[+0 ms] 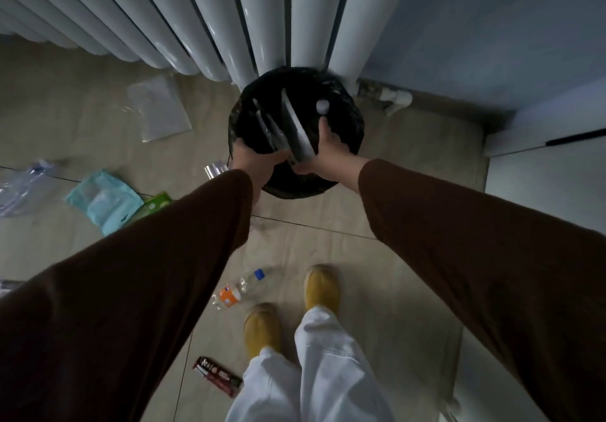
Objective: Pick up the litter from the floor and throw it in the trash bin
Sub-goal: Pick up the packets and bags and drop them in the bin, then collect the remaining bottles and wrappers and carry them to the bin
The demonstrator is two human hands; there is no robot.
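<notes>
Reaching into the trash bin (347, 126), both hands' fingers grasp flat litter (296, 130) (left hand (259, 162), right hand (328, 153)).

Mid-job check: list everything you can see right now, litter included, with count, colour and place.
trash bin: 1, black-lined, by the radiator
radiator: 1, white, top
flat grey items: a few, over the bin
clear bag: 1, floor, upper left
crumpled plastic: 1, bluish, far left
teal packet: 1, left floor
green packet: 1, beside the teal one
bottle: 1, clear, blue cap, by the shoes
wrapper: 1, dark red, bottom
shoes: 2, yellow
left hand, right hand: over the bin, gripping the flat items
</notes>
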